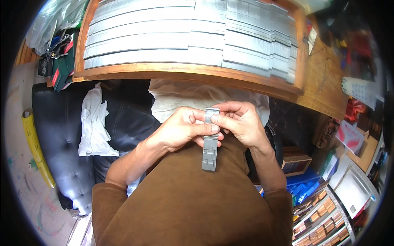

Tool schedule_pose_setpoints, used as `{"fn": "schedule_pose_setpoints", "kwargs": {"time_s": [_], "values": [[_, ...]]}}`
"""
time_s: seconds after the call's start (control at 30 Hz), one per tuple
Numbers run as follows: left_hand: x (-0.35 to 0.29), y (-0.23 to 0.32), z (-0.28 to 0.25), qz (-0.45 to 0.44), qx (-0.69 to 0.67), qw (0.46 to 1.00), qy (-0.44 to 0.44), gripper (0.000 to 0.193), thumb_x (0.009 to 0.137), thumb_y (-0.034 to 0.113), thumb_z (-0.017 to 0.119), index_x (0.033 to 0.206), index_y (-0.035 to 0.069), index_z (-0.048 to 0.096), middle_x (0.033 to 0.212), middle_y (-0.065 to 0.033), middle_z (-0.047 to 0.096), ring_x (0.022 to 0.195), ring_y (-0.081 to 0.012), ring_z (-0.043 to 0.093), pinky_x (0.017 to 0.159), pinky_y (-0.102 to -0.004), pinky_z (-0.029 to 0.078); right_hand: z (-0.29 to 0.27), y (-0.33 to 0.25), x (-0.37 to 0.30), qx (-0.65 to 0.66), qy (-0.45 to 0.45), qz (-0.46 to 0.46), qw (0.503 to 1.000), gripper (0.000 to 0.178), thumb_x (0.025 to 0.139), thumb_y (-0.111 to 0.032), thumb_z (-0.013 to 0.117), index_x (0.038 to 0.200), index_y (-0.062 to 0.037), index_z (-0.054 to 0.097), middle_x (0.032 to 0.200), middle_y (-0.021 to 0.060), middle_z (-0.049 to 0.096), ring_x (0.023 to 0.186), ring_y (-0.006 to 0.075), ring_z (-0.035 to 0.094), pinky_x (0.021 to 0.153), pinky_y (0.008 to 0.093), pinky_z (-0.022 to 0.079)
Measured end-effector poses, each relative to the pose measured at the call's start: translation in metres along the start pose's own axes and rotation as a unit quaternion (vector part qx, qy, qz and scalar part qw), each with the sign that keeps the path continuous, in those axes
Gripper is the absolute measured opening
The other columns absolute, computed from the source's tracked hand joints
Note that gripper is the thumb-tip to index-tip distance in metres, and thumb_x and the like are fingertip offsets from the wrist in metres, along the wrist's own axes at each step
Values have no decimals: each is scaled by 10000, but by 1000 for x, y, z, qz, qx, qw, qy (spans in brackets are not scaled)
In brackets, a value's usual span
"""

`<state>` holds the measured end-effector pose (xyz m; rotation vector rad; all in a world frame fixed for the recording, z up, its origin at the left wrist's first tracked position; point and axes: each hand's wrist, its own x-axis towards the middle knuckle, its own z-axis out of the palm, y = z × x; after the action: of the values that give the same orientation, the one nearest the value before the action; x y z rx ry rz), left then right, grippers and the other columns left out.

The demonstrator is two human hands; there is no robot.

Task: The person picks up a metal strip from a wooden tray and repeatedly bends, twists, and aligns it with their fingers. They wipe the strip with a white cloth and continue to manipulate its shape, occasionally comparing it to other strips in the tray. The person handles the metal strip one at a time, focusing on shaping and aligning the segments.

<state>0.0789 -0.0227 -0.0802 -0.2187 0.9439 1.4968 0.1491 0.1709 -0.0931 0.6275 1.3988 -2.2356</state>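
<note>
A narrow stack of thin grey metal pieces (209,153) is held upright against my brown shirt front, its lower end hanging below my fingers. My left hand (184,127) is closed around the middle of the stack, thumb across its face. At the top end, my right hand (242,121) pinches it between thumb and fingers. Just beyond my hands stands a wooden tray (164,69) filled with rows of similar grey metal pieces (143,39). Whether the held pieces are joined or loose, I cannot tell.
A white cloth (174,98) hangs below the tray, and another white cloth (94,123) lies on the black padded seat (57,135). At the left stands a yellow roll (35,143). Boxes, blue plastic (303,188) and racks of small wooden pieces (324,217) crowd the right.
</note>
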Motion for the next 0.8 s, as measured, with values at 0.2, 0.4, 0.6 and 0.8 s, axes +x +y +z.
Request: {"fn": "schedule_pose_setpoints", "kwargs": {"time_s": [0.2,0.4,0.6,0.8], "values": [[1,-1,-1,-4,-10,1000,-10,223,946,106,690,1121,-31,697,1001,-126,743,876,-196,741,688,-271,617,1,-5,-2,0,-19,23,1000,290,909,-104,736,1115,91,678,891,84,711,742,66,644,647,197,513],[-1,2,3,11,55,998,0,226,947,121,697,1132,-9,701,998,-116,746,884,-186,740,678,-260,609,5,2,-1,-37,-2,-26,999,258,897,-135,763,1041,73,713,837,45,693,685,39,586,589,181,452],[0,1,0,-9,14,1000,-19,251,948,129,697,1150,-19,686,999,-125,745,883,-200,743,670,-255,611,6,1,0,-29,10,-10,999,253,893,-124,765,1031,80,709,841,65,702,708,58,615,618,194,489],[2,2,-5,-30,-86,995,-51,266,956,82,660,1176,-67,646,1049,-184,723,911,-256,745,743,-303,642,9,2,3,28,15,8,999,174,898,-47,744,1026,62,701,849,93,710,674,77,639,572,199,509]]}}
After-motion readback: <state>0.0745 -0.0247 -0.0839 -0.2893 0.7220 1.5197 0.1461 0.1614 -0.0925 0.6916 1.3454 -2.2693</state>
